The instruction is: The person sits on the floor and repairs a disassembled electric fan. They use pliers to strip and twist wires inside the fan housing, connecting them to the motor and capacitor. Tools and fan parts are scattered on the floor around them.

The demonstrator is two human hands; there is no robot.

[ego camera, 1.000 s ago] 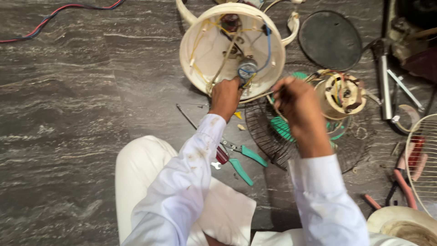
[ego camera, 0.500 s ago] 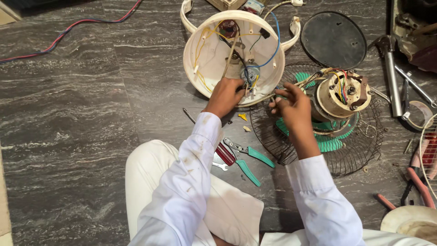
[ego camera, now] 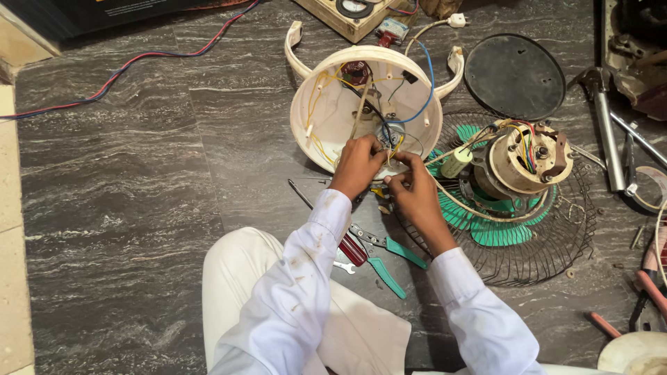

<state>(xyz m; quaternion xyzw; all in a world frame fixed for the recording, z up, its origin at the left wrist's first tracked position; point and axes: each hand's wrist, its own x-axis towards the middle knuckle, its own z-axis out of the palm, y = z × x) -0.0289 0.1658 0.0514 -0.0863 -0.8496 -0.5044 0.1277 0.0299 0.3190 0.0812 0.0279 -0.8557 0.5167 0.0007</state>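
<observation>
The wires [ego camera: 389, 142] lie at the near edge of the round cream fan base [ego camera: 326, 118] on the floor; the left hand [ego camera: 358, 163] and the right hand [ego camera: 410, 187] sit side by side, both pinched shut on the wires; the fan motor [ego camera: 528, 163] is off to the right.

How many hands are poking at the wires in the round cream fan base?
2. The left hand and the right hand meet side by side at the near rim of the cream fan base, fingers in its wires. No other hands show.
</observation>
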